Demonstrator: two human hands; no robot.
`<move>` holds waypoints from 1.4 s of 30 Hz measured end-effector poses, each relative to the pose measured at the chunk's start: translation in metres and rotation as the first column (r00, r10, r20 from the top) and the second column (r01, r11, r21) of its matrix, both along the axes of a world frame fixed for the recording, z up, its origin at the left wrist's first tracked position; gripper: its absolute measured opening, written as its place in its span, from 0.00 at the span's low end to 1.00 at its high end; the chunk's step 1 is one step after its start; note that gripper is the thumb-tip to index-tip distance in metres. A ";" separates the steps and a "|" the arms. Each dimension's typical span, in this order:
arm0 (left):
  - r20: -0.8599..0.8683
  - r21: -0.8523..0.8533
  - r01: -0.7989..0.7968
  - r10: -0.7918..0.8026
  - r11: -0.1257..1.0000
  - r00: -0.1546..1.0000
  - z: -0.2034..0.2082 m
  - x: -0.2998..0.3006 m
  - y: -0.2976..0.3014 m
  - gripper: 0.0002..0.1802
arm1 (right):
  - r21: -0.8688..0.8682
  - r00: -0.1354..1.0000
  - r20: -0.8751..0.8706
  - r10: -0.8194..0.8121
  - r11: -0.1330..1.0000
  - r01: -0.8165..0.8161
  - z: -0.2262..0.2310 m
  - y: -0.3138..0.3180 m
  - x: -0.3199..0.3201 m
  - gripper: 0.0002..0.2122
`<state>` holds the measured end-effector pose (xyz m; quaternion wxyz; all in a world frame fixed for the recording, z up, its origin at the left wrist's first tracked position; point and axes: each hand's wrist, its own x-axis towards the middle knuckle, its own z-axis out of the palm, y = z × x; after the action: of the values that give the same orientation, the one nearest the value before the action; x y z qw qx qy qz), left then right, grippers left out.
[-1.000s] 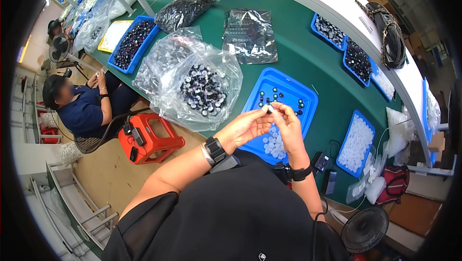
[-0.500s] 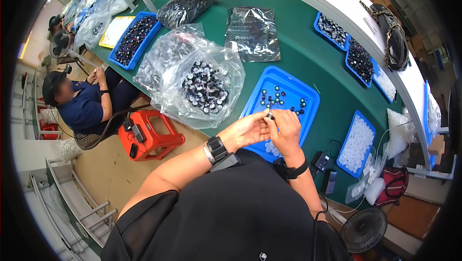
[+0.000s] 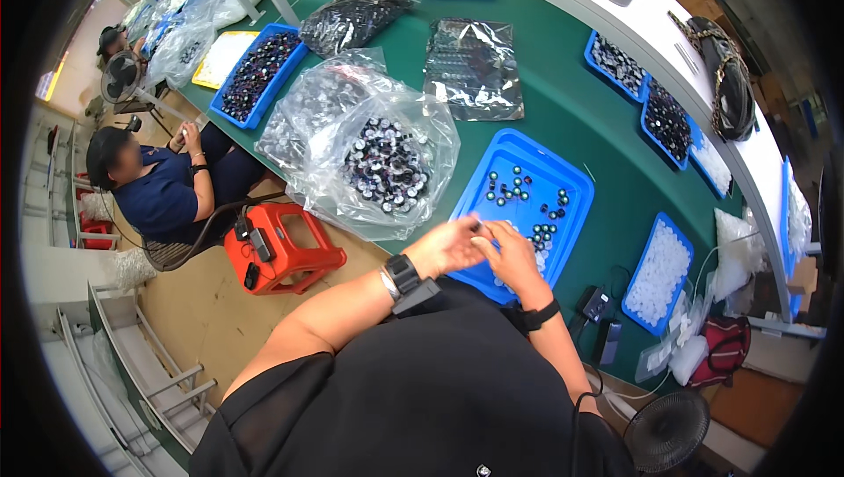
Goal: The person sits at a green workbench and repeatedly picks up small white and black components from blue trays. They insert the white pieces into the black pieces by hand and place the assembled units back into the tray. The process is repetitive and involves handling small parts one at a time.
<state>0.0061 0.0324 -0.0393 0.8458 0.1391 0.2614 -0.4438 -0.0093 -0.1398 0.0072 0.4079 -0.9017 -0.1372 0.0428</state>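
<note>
My left hand is closed, with a small dark round cap at its fingertips, somewhat smeared by motion. Close against it, my right hand has its fingers bent together. Whether anything sits in them is hidden. Both hands are over the near left part of a blue tray. Inside the tray lie several small dark caps with shiny greenish tops, and more sit just beyond my right hand. A few white pieces show beside that hand, partly covered by it.
Left of the tray, an open clear bag holds many black-and-clear pieces. A flat dark plastic bag lies beyond. A blue tray of white pieces stands right. A red stool and a seated person are at left.
My hands have shifted slightly down and left relative to the tray, and the fingers have changed their hold. Greenish-topped caps by my right hand have come into sight. The whole view has shifted a little.
</note>
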 end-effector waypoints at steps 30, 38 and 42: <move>0.449 0.839 -0.502 -0.788 0.209 0.422 -0.117 0.016 -0.107 0.22 | -0.498 0.960 0.090 -0.264 0.823 0.273 -0.125 -0.092 0.022 0.11; 0.377 0.906 -0.372 -0.782 0.201 0.496 -0.109 0.028 -0.104 0.09 | 0.063 0.799 -0.302 -0.520 0.826 0.561 -0.093 -0.088 0.027 0.11; 0.389 0.832 -0.060 -0.502 0.552 0.773 -0.082 0.046 -0.093 0.05 | 0.435 0.652 -0.685 -0.324 0.536 0.724 -0.040 -0.084 0.025 0.11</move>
<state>0.0517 -0.0608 -0.1216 0.6561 0.6709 0.1366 -0.3174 0.0159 -0.2236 -0.0326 0.7193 -0.6335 0.2656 0.1041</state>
